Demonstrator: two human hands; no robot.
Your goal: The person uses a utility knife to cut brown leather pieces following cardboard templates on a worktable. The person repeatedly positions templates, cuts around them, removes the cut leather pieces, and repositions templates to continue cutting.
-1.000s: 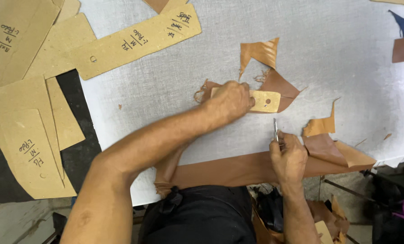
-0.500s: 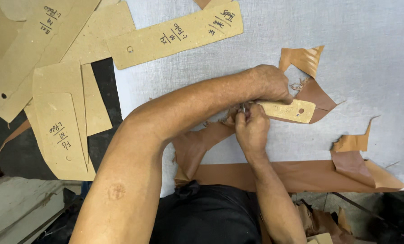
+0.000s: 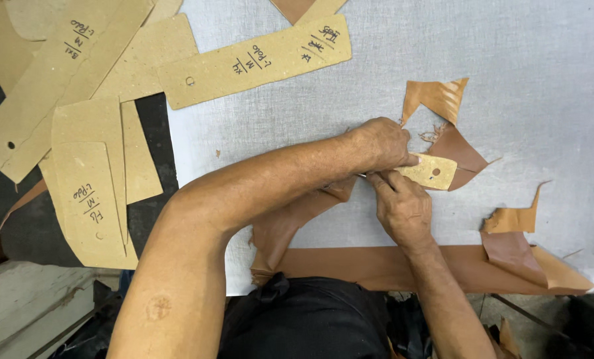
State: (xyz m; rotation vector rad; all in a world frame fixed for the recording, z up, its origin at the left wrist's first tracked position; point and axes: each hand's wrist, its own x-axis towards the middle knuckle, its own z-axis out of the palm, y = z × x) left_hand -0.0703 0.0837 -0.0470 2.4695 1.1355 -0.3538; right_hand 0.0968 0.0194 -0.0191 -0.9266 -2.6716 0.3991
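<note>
Pinning small cardboard template (image 3: 431,171) flat on brown leather piece (image 3: 458,151), right of frame centre. Left hand (image 3: 379,143) presses it down, fingers together. Right hand (image 3: 401,207) closed around thin tool; tip hidden, so we cannot tell what kind. We judge template light, stiff, apt to slip; leather soft, floppy, best held flat near edge. Larger cardboard patterns (image 3: 91,133) upper left; leather scraps (image 3: 519,242) lower right on white cutting board (image 3: 509,60).

Lighting: bright, even, overhead; soft faint shadows under forearms. Worktop (image 3: 509,60) cloth slightly washed out. Focus sharp; lower corners dim.
</note>
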